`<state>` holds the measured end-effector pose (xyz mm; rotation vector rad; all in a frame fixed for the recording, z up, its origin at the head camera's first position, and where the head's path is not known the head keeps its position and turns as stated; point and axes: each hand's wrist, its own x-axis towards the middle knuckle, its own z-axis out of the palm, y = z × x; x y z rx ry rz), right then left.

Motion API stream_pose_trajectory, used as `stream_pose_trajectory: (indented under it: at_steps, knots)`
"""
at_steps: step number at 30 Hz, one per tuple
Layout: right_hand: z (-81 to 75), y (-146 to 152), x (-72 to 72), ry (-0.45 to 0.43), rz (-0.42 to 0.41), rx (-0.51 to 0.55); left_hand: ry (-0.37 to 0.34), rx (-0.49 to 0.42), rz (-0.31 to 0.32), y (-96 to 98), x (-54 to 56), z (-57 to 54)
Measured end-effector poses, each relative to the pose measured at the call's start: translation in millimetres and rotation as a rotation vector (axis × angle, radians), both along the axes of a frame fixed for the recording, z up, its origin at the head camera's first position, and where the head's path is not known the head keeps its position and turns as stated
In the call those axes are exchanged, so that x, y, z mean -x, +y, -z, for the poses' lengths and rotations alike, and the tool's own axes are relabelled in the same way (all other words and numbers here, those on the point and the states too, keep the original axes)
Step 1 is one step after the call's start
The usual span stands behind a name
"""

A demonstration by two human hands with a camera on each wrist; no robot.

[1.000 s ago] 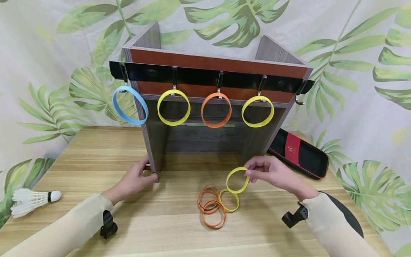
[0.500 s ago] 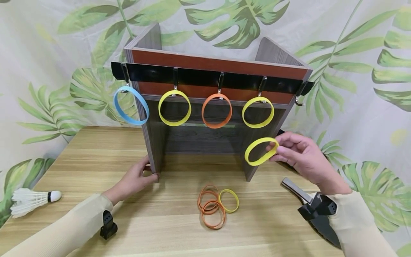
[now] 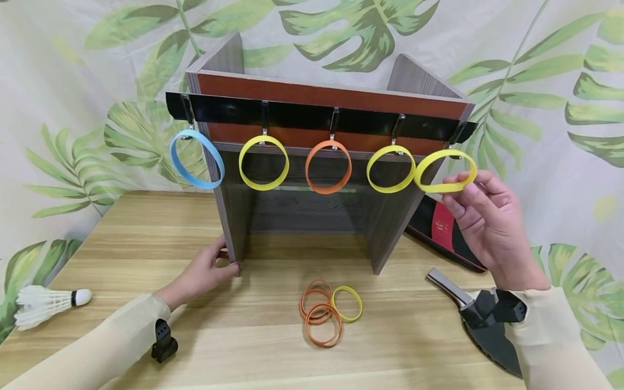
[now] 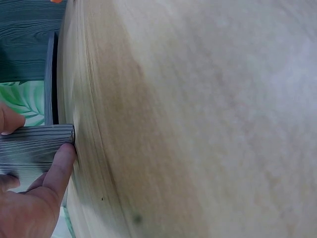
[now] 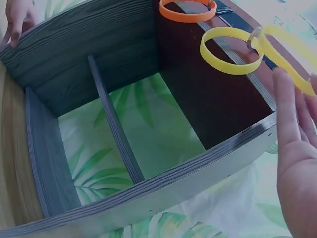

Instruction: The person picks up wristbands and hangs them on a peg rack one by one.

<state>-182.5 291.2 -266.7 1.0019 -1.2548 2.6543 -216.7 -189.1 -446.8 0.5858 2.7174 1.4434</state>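
My right hand pinches a yellow silicone wristband between thumb and fingers. The band is at the rightmost hook of the black hook strip, its upper edge overlapping the hook in the head view. From the other hooks hang a blue wristband, a yellow one, an orange one and another yellow one. Low on the stand's left side panel, my left hand grips the front edge. Several orange wristbands and a yellow one lie on the table.
A white shuttlecock lies at the table's left. Behind the right hand is a black case with a red band. Under the right wrist lies a dark rounded blade with a grey handle. A leaf-patterned cloth hangs behind.
My right hand has carried the yellow wristband up and to the right, from above the loose bands on the table to the rightmost hook. The left hand has stayed on the panel.
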Motion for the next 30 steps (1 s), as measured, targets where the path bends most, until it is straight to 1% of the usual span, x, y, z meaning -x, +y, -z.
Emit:
stream_pose_trajectory:
  at_steps: [3,5,7,11,12,14,15,19,22,24,26,28,30]
  knots:
    - [-1.0,0,1.0,-0.029,0.038,0.043,0.004,0.006,-0.002,-0.2,0.3,0.1]
    - [-0.6,-1,1.8,-0.046,0.067,0.045,0.003,0.002,0.0,-0.1,0.1,0.2]
    - [0.5,-1,1.9,-0.06,0.131,0.007,0.001,-0.002,0.004,0.1,-0.1,0.0]
    - [4.6,-2,1.5,-0.09,0.185,-0.052,0.001,-0.007,0.007,0.3,0.4,0.5]
    - [5.7,-2,1.2,-0.094,0.188,-0.065,0.002,-0.01,0.007,0.5,0.6,0.3]
    - [8.0,-3,1.0,-0.106,0.161,-0.06,0.001,-0.009,0.006,0.5,0.7,0.1]
    - [9.0,-4,0.9,-0.107,0.17,-0.078,-0.001,-0.009,0.005,0.6,0.7,-0.1]
    - [13.6,-6,0.8,-0.123,0.167,-0.146,-0.016,-0.005,0.0,0.3,0.2,-0.6]
    - [18.7,-8,0.3,-0.156,0.137,-0.203,-0.019,-0.006,0.002,0.2,0.2,-0.3]
    - [23.8,-9,-0.4,-0.177,0.108,-0.272,-0.02,-0.008,0.005,0.2,0.5,0.0]
    - [30.6,-10,-1.5,-0.195,0.075,-0.369,-0.02,-0.011,0.009,0.3,0.4,-0.2]
    - [39.5,-13,-3.2,-0.192,0.071,-0.52,-0.019,-0.014,0.011,0.2,0.4,-0.4]
    - [49.5,-19,-5.8,-0.18,0.099,-0.701,-0.019,-0.013,0.008,0.3,0.4,-0.9]
